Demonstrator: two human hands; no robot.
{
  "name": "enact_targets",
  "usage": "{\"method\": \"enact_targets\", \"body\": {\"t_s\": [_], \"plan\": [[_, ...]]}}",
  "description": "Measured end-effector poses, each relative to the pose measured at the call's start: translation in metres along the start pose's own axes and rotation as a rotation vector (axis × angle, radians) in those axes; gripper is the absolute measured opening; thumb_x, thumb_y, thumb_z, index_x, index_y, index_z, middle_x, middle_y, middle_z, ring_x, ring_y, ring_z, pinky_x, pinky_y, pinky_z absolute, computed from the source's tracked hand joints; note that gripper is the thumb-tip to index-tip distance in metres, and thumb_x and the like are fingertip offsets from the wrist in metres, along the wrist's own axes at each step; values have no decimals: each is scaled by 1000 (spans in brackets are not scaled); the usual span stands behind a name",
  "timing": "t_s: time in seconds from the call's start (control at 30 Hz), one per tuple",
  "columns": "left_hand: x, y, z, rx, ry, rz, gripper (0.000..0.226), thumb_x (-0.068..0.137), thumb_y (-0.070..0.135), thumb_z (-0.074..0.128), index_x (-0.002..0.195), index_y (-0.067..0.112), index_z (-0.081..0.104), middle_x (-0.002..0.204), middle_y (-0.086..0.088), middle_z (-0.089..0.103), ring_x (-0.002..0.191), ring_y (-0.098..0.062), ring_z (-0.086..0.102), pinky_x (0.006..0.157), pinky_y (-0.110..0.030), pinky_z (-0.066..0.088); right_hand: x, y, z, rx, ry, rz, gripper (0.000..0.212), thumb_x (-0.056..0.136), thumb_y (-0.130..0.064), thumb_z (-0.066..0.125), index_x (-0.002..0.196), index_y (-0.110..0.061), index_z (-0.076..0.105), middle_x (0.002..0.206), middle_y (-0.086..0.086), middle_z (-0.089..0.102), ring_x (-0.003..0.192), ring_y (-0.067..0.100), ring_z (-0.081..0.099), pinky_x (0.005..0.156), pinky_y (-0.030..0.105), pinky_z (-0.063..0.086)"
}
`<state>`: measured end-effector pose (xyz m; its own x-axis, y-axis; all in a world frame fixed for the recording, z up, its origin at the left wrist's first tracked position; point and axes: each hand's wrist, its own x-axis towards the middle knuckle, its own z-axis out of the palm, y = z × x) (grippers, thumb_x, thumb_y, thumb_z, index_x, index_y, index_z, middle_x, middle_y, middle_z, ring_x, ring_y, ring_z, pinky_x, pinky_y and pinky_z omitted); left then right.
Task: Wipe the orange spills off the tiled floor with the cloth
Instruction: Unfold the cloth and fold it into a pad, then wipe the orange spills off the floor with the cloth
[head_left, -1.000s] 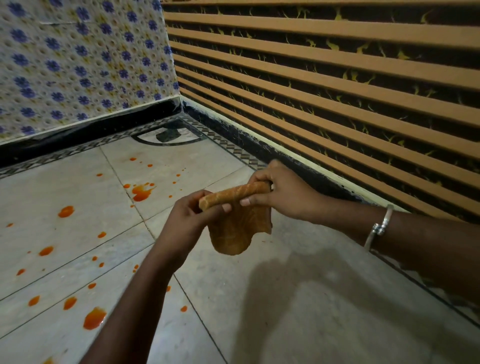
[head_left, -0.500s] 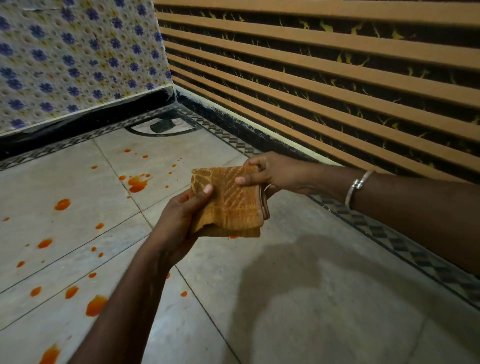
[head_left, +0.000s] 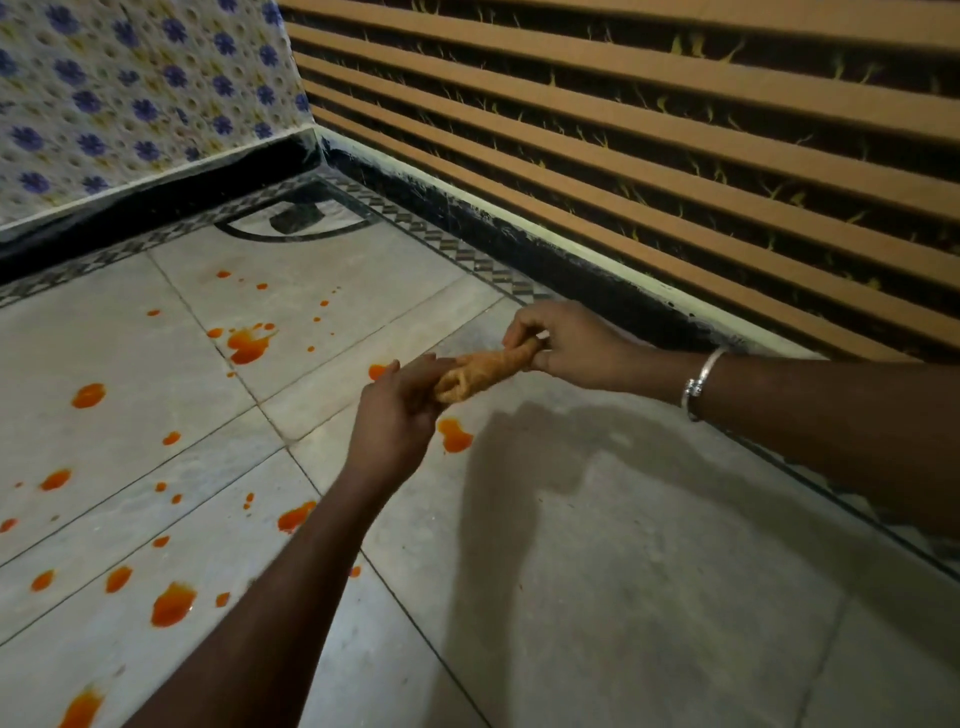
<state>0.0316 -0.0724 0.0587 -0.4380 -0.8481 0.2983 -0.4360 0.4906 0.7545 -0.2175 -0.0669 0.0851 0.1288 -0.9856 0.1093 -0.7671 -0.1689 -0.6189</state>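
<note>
Both hands grip the rolled cloth (head_left: 480, 371) above the floor (head_left: 623, 571) — left hand (head_left: 397, 415) curled round its near end, right hand (head_left: 563, 345) pinching the far end — arms outstretched.

Dim, warm indoor light, no glare. Broad soft-edged shadow on the pale grey tiled floor (head_left: 649, 597) below the right forearm (head_left: 831, 415). Wide-angle bend in the brown-and-black slatted wall (head_left: 675, 156) toward the edges. Blue-flowered white wall (head_left: 130, 104) and the corners look soft, slight noise.
</note>
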Motion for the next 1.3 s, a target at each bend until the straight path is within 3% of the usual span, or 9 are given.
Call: {"method": "enact_targets", "body": {"t_s": [0.1,0.2,0.3,0.37,0.43,0.57,0.9,1.1,1.3], "plan": [[-21,-40,38,243,-220,92,47,95,2,62,135,27,68,151,3,56,147,-12,36,126,-59,24,-29,35,20,-116,-74,-28,33,84,-3,65,107,-26,66,112,-7,61,105,8,57,91,36,54],[-52,-69,63,307,-489,32,66,85,18,45,149,31,53,167,2,32,156,-13,3,128,-61,6,-61,76,43,-114,-313,71,53,93,-14,63,142,-29,48,149,-2,43,140,16,37,117,35,34],[-57,-69,78,345,-348,-3,69,95,50,30,161,34,30,170,7,14,159,-15,-4,129,-55,-1,-68,107,55,-216,-308,220,66,101,-33,52,158,-32,18,168,2,3,154,19,-6,123,38,2],[-48,-59,95,472,-363,29,70,101,63,14,165,36,9,171,7,-5,160,-17,-15,128,-51,-10,-68,119,67,-298,-272,269,64,104,-45,38,159,-33,8,168,0,-9,153,17,-16,124,43,-3],[-41,-49,120,575,-431,80,68,103,64,7,165,37,-2,172,4,-14,158,-20,-22,126,-53,-15,-69,121,84,-346,-218,305,62,105,-51,25,160,-32,4,168,-1,-12,152,15,-18,125,46,-4],[-27,-58,160,708,-474,131,64,108,58,15,166,34,2,175,-1,1,160,-25,-13,125,-60,-11,-67,127,116,-461,-83,342,68,97,-52,-3,160,-29,3,169,2,-1,154,18,-8,125,46,-2],[-52,-72,144,699,-295,-255,70,106,60,9,165,29,-9,172,-4,-18,159,-25,-21,126,-59,-12,-68,136,133,-567,1,238,63,103,-52,13,160,-26,6,168,5,6,155,20,1,124,51,8],[15,-86,153,695,-379,-85,64,108,58,11,165,33,-5,174,-1,-10,159,-22,-19,126,-57,-12,-69,135,132,-579,-2,218,62,103,-50,9,160,-26,7,168,4,8,155,19,1,124,50,8],[-36,-105,116,671,-116,-433,72,105,59,9,166,25,-7,174,-7,-10,160,-27,-14,126,-61,-6,-69,133,132,-582,-16,254,65,101,-54,8,160,-26,6,168,5,6,155,20,-1,124,50,5]]}}
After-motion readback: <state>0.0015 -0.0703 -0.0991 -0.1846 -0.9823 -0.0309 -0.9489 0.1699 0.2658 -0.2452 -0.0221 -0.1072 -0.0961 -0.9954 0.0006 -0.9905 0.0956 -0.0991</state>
